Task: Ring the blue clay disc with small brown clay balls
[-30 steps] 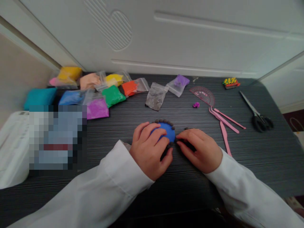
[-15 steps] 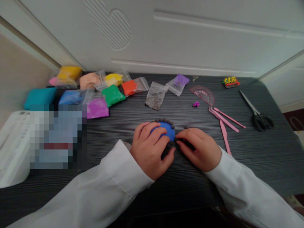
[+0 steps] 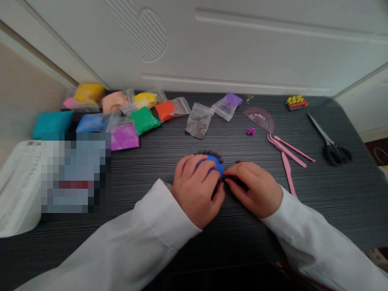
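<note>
A round blue clay piece (image 3: pixel 218 165) lies on the dark table, partly hidden under my fingers. Small dark clay lumps (image 3: pixel 214 154) line its far rim. My left hand (image 3: pixel 198 188) is curled over the blue piece, fingers on its top and thumb along the near right side. At the right edge, my right hand (image 3: pixel 254 188) pinches with thumb and forefinger at the dark border; a bit of dark clay seems to be between the tips, mostly hidden. Another dark bit peeks out behind the right knuckles.
Bags of coloured clay, among them a green bag (image 3: pixel 144 121), line the back left. A bag with dark residue (image 3: pixel 199 121), a protractor (image 3: pixel 259 118), pink modelling tools (image 3: pixel 287 151), a purple clay bit (image 3: pixel 251 131), scissors (image 3: pixel 329 141) and a small yellow-topped model (image 3: pixel 296 102) lie beyond and right.
My left hand has shifted slightly right over the blue piece, its thumb drawing up closer to the right fingertips. The right hand keeps its pinch at the edge.
</note>
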The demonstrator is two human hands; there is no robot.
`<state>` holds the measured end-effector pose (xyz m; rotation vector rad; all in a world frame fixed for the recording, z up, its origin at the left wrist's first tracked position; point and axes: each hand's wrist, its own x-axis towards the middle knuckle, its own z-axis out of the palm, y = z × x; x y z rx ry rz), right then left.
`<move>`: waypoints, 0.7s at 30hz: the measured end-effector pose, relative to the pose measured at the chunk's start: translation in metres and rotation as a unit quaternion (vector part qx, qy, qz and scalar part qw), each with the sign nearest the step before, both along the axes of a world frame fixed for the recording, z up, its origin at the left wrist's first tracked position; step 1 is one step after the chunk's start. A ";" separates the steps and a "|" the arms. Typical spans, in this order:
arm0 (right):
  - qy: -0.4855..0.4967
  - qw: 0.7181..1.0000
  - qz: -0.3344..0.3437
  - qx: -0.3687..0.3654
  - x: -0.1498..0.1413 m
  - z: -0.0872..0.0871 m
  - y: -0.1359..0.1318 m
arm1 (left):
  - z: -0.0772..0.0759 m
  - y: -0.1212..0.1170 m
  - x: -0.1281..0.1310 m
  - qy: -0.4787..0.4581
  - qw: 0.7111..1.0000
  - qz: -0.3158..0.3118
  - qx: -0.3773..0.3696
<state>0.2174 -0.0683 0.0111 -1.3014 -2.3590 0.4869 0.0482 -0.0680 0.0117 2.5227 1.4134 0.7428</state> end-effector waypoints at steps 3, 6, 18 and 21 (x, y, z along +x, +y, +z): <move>0.000 1.000 -0.002 -0.002 0.000 0.000 0.000 | 0.000 -0.001 0.001 -0.003 1.000 0.007 -0.007; -0.002 1.000 0.003 -0.005 0.000 0.000 0.000 | 0.000 -0.001 0.001 -0.002 1.000 0.011 -0.012; -0.018 1.000 -0.002 -0.001 0.002 0.000 0.001 | -0.001 -0.001 0.003 0.003 1.000 0.017 -0.020; -0.038 0.999 -0.005 0.003 0.003 0.002 0.001 | -0.001 -0.001 0.002 0.002 1.000 0.014 -0.020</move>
